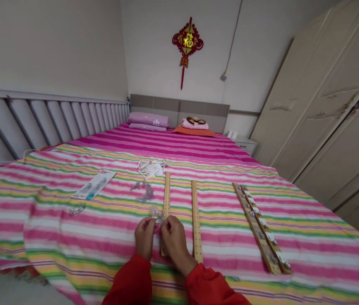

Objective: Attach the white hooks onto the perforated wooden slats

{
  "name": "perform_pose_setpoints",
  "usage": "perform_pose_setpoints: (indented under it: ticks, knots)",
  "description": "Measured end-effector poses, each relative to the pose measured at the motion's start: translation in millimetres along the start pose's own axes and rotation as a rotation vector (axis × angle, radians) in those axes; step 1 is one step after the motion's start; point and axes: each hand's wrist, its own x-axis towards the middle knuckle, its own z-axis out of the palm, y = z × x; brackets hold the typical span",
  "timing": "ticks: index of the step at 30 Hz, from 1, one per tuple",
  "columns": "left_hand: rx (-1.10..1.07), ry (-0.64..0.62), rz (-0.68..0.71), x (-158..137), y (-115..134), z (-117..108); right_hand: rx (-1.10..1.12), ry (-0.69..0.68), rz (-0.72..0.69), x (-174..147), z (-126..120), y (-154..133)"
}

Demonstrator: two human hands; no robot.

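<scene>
The left hand (144, 239) and right hand (175, 240) are pinching a small clear piece (154, 211) in nearly closed fingertips, at the right hand's eleven o'clock, seemingly working it beside a wooden strip (167, 190), the next move calling for fine finger control.

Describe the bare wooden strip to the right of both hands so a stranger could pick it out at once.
On the striped bed cloth, look just right of the right hand. A narrow wooden strip lies there, pointing toward the headboard. Its dotted face is bare, unlike the item-laden strips farther right, and it lies clear of the fingers, unlike its twin to the left.
</scene>
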Motion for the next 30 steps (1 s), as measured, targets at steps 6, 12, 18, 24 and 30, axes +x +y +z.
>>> perform_pose_setpoints:
  ticks: [6,12,18,24,30]
  knots:
    - [0.069,0.077,0.096,6.4,11.0,-5.0,0.044,0.051,0.000,1.7,-10.9,3.0]
    - [0.065,0.033,0.055,21.3,11.9,-15.5,0.139,0.046,-0.016,2.8,-35.3,11.0]
    - [0.151,0.003,0.088,18.6,14.2,-18.5,0.352,-0.017,0.082,2.2,-60.5,16.3]
    - [0.129,-0.279,0.083,-15.7,39.1,5.7,0.711,-0.055,0.330,-12.9,-67.6,23.6]
    - [0.120,-0.491,0.005,-41.9,40.2,36.7,0.764,0.010,0.369,-25.5,-82.9,23.8]
